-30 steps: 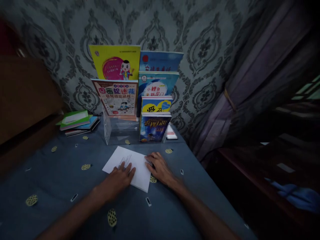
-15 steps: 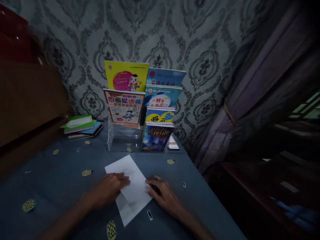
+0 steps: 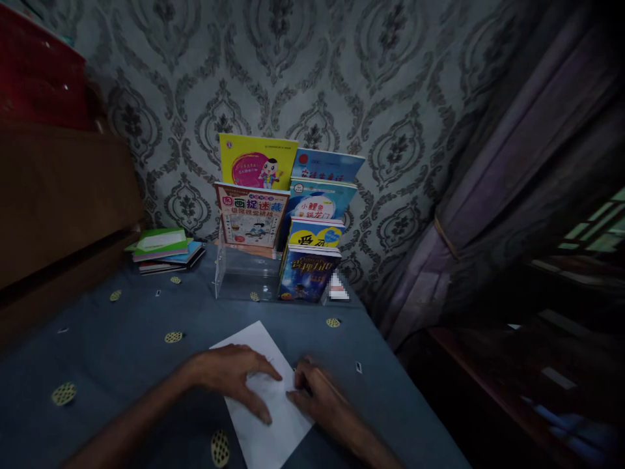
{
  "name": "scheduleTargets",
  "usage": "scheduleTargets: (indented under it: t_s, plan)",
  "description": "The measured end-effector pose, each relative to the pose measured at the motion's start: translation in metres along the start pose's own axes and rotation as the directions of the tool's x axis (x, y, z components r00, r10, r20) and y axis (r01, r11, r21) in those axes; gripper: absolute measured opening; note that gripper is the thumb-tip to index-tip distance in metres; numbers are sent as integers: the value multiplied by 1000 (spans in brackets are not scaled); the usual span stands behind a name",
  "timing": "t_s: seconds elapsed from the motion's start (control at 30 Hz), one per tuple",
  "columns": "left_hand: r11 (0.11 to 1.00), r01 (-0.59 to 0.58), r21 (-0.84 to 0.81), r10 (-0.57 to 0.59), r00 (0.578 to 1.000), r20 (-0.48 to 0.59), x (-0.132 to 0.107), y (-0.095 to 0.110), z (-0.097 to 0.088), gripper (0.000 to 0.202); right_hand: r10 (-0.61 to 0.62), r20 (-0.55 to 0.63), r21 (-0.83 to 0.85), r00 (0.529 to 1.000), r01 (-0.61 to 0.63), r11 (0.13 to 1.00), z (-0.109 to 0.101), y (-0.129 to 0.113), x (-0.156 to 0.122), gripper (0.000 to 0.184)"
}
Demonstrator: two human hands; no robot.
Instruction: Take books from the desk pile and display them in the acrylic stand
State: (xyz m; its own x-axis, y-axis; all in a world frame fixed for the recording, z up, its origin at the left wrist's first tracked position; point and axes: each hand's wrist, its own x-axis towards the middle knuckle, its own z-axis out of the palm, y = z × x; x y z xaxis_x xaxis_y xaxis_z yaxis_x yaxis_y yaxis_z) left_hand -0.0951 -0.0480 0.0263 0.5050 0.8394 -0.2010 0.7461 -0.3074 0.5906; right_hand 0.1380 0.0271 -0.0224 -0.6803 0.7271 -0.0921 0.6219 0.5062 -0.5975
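Note:
A white sheet of paper (image 3: 286,433) lies at a slant on the blue tablecloth in front of me, with faint marks near its upper part. My left hand (image 3: 234,374) rests over the sheet's left side, fingers and thumb spread. At the sheet's right edge is my right hand (image 3: 319,391), its fingers curled in and the thumb tip at the paper. It is slightly blurred, and whatever lies between its fingertips is hidden.
Beyond the paper stands a clear acrylic rack (image 3: 239,286) holding several picture books (image 3: 254,218). A stack of thin books (image 3: 168,251) lies at the back left beside a brown wooden cabinet (image 3: 63,202). The tablecloth (image 3: 122,365) ends at a slanting right edge, near a purple curtain (image 3: 439,241).
My left hand has spread its fingers and reached further right across the paper. My right hand's fingers have curled in. The paper sits lower in view and more of it shows toward me.

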Motion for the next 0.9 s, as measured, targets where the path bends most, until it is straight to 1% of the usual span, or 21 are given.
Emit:
scheduleTargets:
  t_s: [0.03,0.07,0.1,0.2,0.27,0.37,0.43,0.47,0.53,0.6,0.67,0.73,0.77,0.8,0.83,0.9]
  plan:
    - [1000,11,25,-10,999,-36,9,-4,-4,69,-9,-13,-8,1000,9,1000,1,0,-1,12]
    - [996,23,91,-17,998,-59,18,-8,-7,70,-14,-23,-15,1000,13,1000,2,-1,-3,13]
    - [985,30,169,-21,998,-56,27,-10,-9,71,-16,-33,-16,999,15,1000,3,-2,-4,15]
    - [942,28,336,-43,998,38,51,-10,-13,79,2,-41,-4,999,-2,1000,3,-6,-10,21]
    - [925,33,379,-56,997,50,62,-8,-15,85,5,-40,-12,999,-5,1000,4,-7,-13,27]
    - [915,52,399,-65,998,19,71,-6,-18,90,-16,-58,-57,998,13,998,8,-4,-16,35]
    - [916,65,396,-85,996,35,73,-10,-18,92,-27,-83,-85,996,20,996,12,2,-17,45]
    - [917,73,391,-100,994,49,73,-13,-17,90,-22,-96,-91,995,13,996,15,5,-17,53]
    - [927,85,366,-120,990,74,68,-21,-14,75,-1,-124,-77,992,-9,997,21,13,-17,68]
    - [961,83,264,-101,993,57,57,-29,-10,57,18,-167,-27,986,-23,999,26,21,-16,77]
    - [990,63,128,-62,998,-14,41,-36,-8,46,36,-237,68,971,-20,997,29,28,-13,81]
    - [999,38,13,-36,992,-125,22,-41,-8,40,84,-307,235,948,-10,972,30,32,-6,82]
    - [999,36,-20,-39,981,-189,13,-42,-10,41,109,-322,340,940,7,941,30,32,-2,80]
    - [998,35,-55,-49,964,-261,5,-42,-12,43,129,-315,448,940,28,893,28,31,2,76]
    - [994,30,-109,-65,938,-341,-2,-42,-14,45,138,-289,550,947,46,834,27,28,6,70]
    - [972,5,-235,-121,869,-479,-12,-41,-18,47,128,-220,708,967,68,703,24,18,14,57]
